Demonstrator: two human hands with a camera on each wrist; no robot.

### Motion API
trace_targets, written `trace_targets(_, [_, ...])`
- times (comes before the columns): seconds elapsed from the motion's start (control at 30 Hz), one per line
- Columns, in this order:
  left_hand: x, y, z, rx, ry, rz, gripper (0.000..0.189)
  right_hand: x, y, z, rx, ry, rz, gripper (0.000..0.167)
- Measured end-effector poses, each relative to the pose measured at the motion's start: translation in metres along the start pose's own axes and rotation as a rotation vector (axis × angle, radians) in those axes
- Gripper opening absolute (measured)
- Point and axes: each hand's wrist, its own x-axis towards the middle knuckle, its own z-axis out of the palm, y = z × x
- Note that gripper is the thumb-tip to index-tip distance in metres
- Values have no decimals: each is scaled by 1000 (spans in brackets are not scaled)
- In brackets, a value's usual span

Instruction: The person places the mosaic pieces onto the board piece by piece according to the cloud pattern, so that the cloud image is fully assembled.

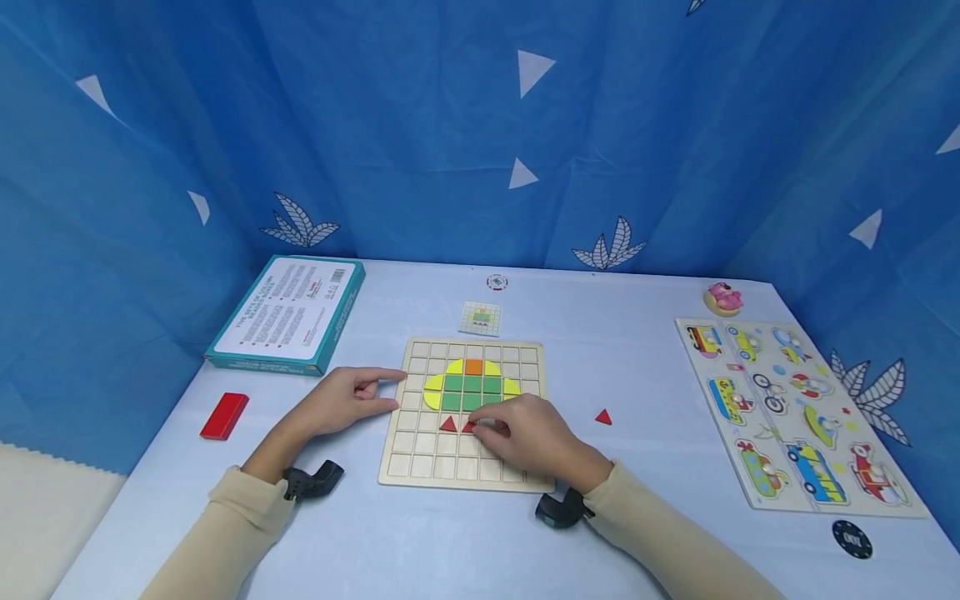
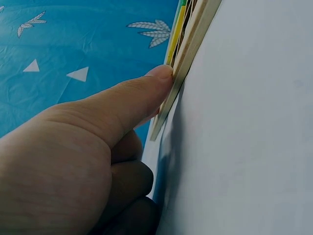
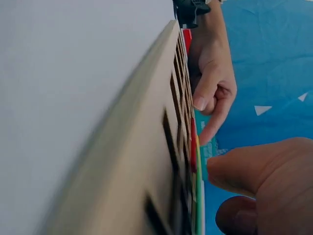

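Observation:
A wooden grid board (image 1: pixel 422 467) lies on the table, its squares partly filled with green, yellow and orange pieces (image 1: pixel 474 367). Below the green squares sits a red triangle (image 1: pixel 447 425). Beside it is a second red triangle (image 1: pixel 467 427), partly covered by my right hand (image 1: pixel 525 429), whose thumb and forefinger pinch it at the board. My left hand (image 1: pixel 348 400) touches the board's left edge with thumb and forefinger extended; its other fingers are curled, as the left wrist view shows with the thumb (image 2: pixel 159 73) against the rim. Another red triangle (image 1: pixel 603 417) lies right of the board.
A small pattern card (image 1: pixel 481 318) lies behind the board, near a poker chip (image 1: pixel 497 282). At left are a teal box (image 1: pixel 285 308) and a red block (image 1: pixel 224 416). A vehicle puzzle (image 1: pixel 757 433), a pink figurine (image 1: pixel 723 298) and a black chip (image 1: pixel 852 539) lie at right.

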Motion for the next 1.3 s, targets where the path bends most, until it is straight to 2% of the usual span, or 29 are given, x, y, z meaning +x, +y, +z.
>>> trace_targets(0.1, [0, 2, 0, -3, -2, 3, 47, -8, 5, -11, -12, 41, 55, 18])
trace_targets(0.2, [1, 4, 1, -10, -7, 8, 46, -25, 17, -30, -26, 85, 139, 20])
trace_targets(0.33, [3, 5, 1, -10, -13, -1, 47, -62, 47, -54, -34, 117, 263, 23])
trace_targets(0.43, [4, 3, 0, 3, -14, -17, 48, -91, 71, -66, -30, 110, 357, 27])
trace_targets(0.5, [4, 2, -1, 12, -9, -23, 48, -105, 83, -70, -24, 101, 392, 29])
trace_targets(0.6, [5, 0, -3, 17, -1, -11, 48, -115, 94, -72, -18, 93, 397, 31])
trace_targets(0.73, [6, 0, -3, 6, -6, 2, 48, -115, 98, -70, -32, 96, 393, 31])
trace_targets(0.87, [3, -1, -2, 4, -3, -21, 48, -110, 95, -67, -56, 81, 403, 28])
trace_targets(1.1, [1, -2, 0, -2, 0, -27, 47, -93, 81, -62, -171, 42, 352, 19])
trace_targets(1.17, [0, -2, 0, -8, 1, -30, 46, -84, 75, -59, -161, 47, 319, 19])
trace_targets(1.3, [1, -3, 0, -20, 0, -16, 47, -60, 54, -48, -72, 56, 226, 18])
